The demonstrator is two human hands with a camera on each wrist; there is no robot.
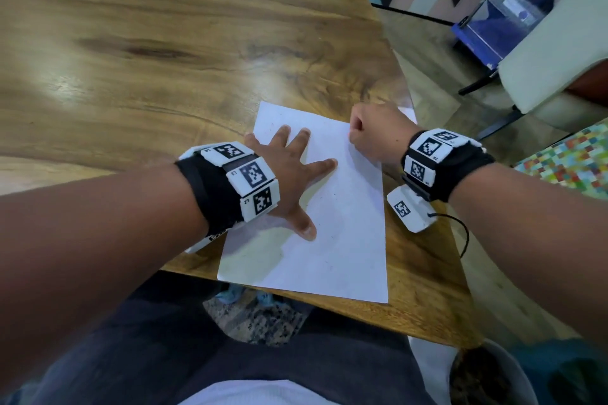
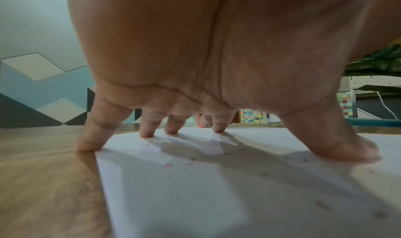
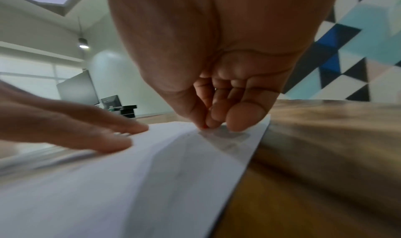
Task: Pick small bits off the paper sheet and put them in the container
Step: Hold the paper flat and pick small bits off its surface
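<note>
A white paper sheet (image 1: 342,227) lies on the wooden table (image 1: 164,69) near its front right corner. My left hand (image 1: 289,171) presses flat on the sheet's left part, fingers spread and straight; the left wrist view shows the fingertips (image 2: 147,133) on the paper. Several tiny grey and pink bits (image 2: 192,159) are scattered over the sheet (image 2: 217,198). My right hand (image 1: 365,131) is at the sheet's far right corner, fingers curled. There the thumb and a finger pinch a small red bit (image 3: 204,126) right at the paper (image 3: 130,181). A round container (image 1: 487,375) with dark contents sits low beside the table's corner.
The table's front edge (image 1: 329,302) runs just under the sheet, with my lap below it. A white tagged block (image 1: 411,210) with a black cable hangs from my right wrist over the table. A pale chair (image 1: 552,76) and a checkered cushion (image 1: 572,164) stand to the right.
</note>
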